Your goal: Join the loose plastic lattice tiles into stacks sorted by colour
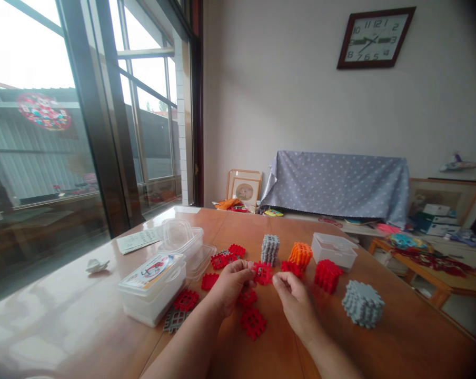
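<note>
Status: partly complete, judging by the layout. Four stacks stand on the worktop (415,331): a tall gray stack (270,250), an orange stack (300,257), a red stack (328,276) and a near gray stack (363,304).

The left hand (232,287) grips a red tile (263,273) between thumb and fingers, above the middle of the worktop. The right hand (295,297) is just beside it, fingers curled; whether it pinches anything cannot be told.

Apparently remaining: a loose red tile (254,322) between the forearms, a mixed pile (228,256) beyond the left hand, and a gray tile (176,320) partly under another red one.

Surroundings: a labeled box (151,295) and clear containers occupy the left; an open box (333,252) sits behind the red stack. The left forearm limits access to the tiles beside the labeled box.
</note>
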A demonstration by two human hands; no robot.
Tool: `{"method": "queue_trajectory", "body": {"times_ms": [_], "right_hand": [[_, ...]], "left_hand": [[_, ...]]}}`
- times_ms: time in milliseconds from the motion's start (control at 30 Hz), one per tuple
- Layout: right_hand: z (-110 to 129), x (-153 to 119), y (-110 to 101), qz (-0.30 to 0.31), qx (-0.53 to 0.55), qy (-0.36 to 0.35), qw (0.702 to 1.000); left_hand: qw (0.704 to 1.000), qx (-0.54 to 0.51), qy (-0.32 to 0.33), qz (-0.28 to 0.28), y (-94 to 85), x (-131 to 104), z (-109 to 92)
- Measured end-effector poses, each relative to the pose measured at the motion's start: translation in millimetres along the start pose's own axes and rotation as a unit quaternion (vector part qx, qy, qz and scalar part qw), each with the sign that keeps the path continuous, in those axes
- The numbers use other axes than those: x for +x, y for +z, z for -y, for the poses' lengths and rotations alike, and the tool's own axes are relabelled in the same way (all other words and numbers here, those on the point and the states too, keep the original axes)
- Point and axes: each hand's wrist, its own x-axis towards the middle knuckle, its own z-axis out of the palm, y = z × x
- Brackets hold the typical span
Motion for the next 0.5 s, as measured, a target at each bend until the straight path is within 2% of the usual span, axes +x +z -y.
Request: {"method": "queue_trajectory", "body": {"times_ms": [100, 200, 500], "right_hand": [[1, -2, 0, -0.039, -0.063, -0.037, 0.997], [3, -5, 1, -0.049, -0.136, -0.062, 0.988], [12, -7, 1, -0.075, -0.237, -0.064, 0.966]], "left_hand": [[0.999, -0.026, -0.021, -0.006, 0.5, 2, 2], [0.998, -0.036, -0.042, -0.005, 1.6, 4, 6], [0.997, -0.057, -0.046, 0.012, 6.8, 7, 14]]}}
